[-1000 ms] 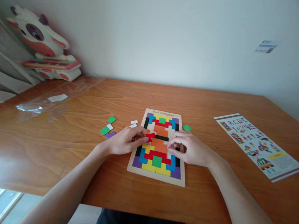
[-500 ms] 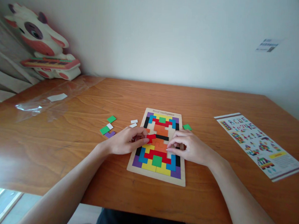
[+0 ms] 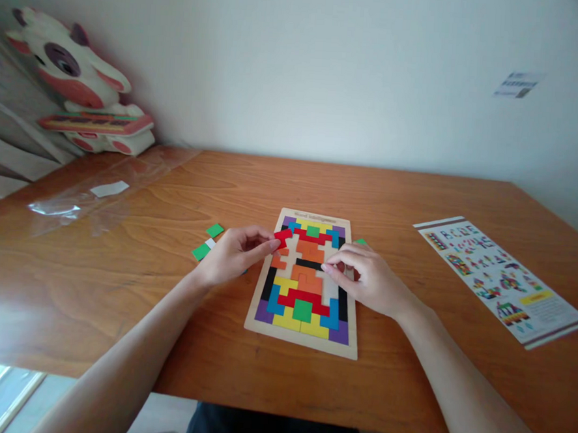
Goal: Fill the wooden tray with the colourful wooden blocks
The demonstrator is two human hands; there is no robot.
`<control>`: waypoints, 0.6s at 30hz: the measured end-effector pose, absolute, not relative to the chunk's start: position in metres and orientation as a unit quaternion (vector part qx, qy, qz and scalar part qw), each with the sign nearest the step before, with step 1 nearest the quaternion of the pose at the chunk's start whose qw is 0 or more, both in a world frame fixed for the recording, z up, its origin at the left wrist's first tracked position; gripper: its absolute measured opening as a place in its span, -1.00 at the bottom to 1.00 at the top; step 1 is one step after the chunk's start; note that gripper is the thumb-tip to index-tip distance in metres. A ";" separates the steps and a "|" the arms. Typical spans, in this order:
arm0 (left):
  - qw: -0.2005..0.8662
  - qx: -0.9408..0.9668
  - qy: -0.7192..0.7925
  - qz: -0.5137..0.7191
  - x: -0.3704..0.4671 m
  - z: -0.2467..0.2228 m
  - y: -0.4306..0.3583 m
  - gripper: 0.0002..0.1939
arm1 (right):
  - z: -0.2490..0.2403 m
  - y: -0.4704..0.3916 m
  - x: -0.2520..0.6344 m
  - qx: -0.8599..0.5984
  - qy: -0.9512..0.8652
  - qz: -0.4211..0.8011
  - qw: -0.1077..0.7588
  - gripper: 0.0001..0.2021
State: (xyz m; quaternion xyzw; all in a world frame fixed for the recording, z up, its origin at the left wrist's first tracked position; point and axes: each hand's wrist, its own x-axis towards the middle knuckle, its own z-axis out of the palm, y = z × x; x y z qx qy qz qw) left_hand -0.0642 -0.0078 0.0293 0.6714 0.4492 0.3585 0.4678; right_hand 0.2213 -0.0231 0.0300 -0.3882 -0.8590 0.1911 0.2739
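Note:
My left hand pinches a red puzzle piece between thumb and fingers, raised over the upper left border of the wooden puzzle board. My right hand is closed, its fingertips at the right end of a black bar-shaped puzzle piece in the board's middle. Orange pieces lie above and below that bar. Red, yellow, blue, green, purple and black pieces fill the board's top and bottom. Bare pale wood shows on both sides of the middle.
Loose green pieces and a white piece lie left of the board. Another green piece is partly behind my right hand. A printed pattern sheet lies right, a clear plastic bag left, and a cow-shaped toy keyboard stands behind it.
My left hand has lifted the red piece up and left, away from the board's middle, uncovering orange pieces. My right hand's fingertips have moved up the board to the black bar's end.

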 end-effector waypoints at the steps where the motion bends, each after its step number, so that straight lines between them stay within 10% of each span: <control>1: 0.481 0.660 0.450 0.362 -0.064 0.029 -0.007 -0.64 | 0.030 -0.024 0.220 -0.393 -0.853 0.192 0.286 -0.82; 18: 0.461 0.501 0.499 0.536 -0.084 0.041 0.006 -0.40 | 0.023 -0.033 0.195 -0.407 -0.824 0.167 0.357 -0.85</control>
